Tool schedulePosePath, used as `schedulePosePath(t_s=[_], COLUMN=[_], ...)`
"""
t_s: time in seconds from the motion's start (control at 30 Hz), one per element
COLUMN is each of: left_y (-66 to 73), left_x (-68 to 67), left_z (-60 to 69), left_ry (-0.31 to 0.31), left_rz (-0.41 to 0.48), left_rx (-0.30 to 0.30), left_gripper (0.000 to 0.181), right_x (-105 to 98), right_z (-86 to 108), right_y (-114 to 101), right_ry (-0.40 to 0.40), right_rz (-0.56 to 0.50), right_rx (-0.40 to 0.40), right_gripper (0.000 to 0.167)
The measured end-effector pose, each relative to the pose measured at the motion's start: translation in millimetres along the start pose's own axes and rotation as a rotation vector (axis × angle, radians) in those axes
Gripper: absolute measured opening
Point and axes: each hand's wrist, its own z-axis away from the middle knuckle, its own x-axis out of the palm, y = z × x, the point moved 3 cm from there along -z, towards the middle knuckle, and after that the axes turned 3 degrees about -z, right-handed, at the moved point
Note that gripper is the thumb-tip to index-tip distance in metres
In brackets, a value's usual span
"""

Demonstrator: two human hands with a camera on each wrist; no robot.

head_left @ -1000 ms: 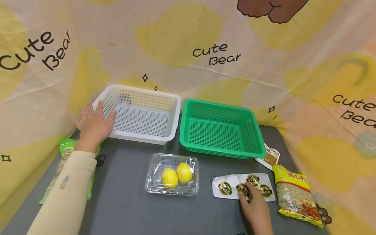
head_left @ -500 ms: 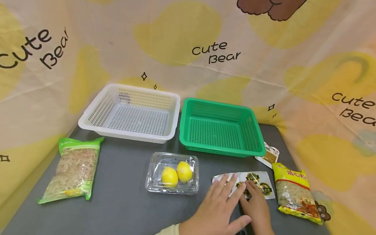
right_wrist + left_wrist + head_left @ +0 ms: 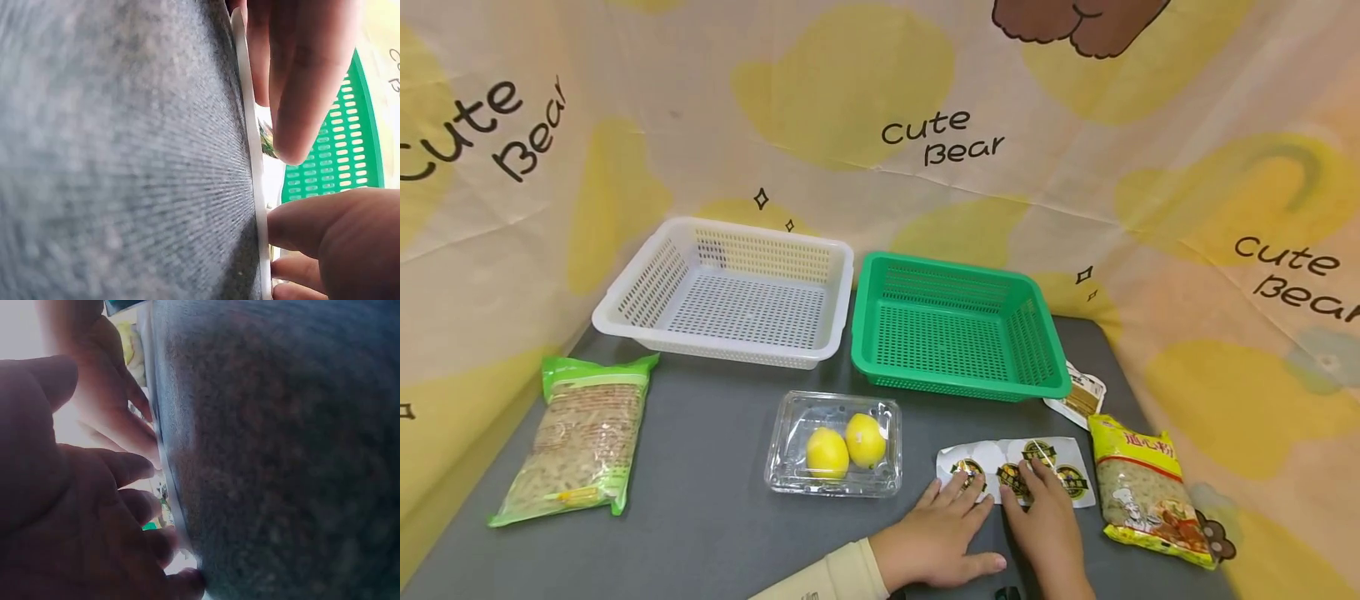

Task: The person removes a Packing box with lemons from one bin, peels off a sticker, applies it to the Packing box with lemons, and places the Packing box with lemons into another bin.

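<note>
A white sheet of round gold-and-black stickers [image 3: 992, 456] lies on the grey table in the head view. My left hand [image 3: 936, 533] is laid palm down, fingers spread, with its fingertips on the sheet's lower left part. Close beside it, my right hand [image 3: 1047, 521] touches the middle of the sheet, thumb and index finger apart around one sticker. In the right wrist view, fingers [image 3: 306, 81] stand above the sheet's thin white edge [image 3: 255, 150]. The left wrist view shows my left palm [image 3: 56, 512] dark in front, with several fingertips at the sheet.
A white basket [image 3: 625, 327] and a green basket [image 3: 951, 390] stand at the back. Before them sits a clear box [image 3: 775, 467] with two lemons [image 3: 827, 452]. A green-edged bag [image 3: 583, 433] lies left; a yellow bag [image 3: 1150, 492] and a small packet [image 3: 1081, 398] lie right.
My left hand has come away from the white basket's left side and now lies on the sticker sheet. The right hand has stayed on the sheet.
</note>
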Motion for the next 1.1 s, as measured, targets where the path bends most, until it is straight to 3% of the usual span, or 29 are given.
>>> schedulePosePath(t_s=[0.23, 0.47, 0.7, 0.83, 1.1], left_y=[-3.1, -5.5, -2.4, -2.8, -6.3], left_x=[4.8, 13.4, 12.1, 13.0, 17.6], left_z=[0.4, -0.7, 1.5, 1.2, -0.3], left_ry=[-0.038, -0.044, -0.034, -0.048, -0.055], left_rz=[-0.056, -0.070, -0.155, -0.145, -0.105], left_rx=[-0.015, -0.022, -0.029, -0.024, -0.019], left_gripper=[0.086, 0.089, 0.087, 0.087, 0.087], right_x=[-1, 0, -3, -6, -13], right_z=[-1.4, -3.1, -4.0, -4.9, -12.4], right_y=[0, 2, 1, 4, 7], right_ry=[-0.013, -0.013, -0.010, -0.016, 0.032], right_rz=[-0.005, -0.005, -0.013, -0.046, -0.071], right_rx=[0.014, 0.021, 0.013, 0.017, -0.027], right_gripper=[0.059, 0.060, 0.058, 0.055, 0.034])
